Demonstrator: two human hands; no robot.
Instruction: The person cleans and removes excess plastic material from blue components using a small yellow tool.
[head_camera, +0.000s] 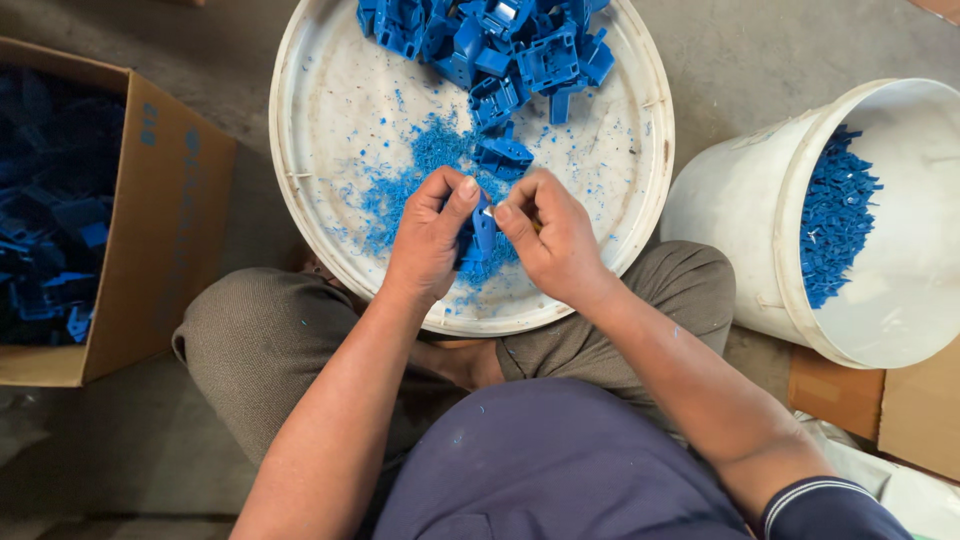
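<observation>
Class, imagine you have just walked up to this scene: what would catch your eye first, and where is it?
First, the heap of bright blue moulded plastic parts at the far side of the round white plastic tray, with blue shavings scattered below it. At the tray's near edge the left hand and right hand together pinch one small blue plastic piece. On the right, a white bucket lies tilted, holding more blue bits.

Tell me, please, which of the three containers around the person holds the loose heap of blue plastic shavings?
The round white plastic tray between the knees; the brown cardboard box and white plastic bucket hold blue pieces only.
</observation>
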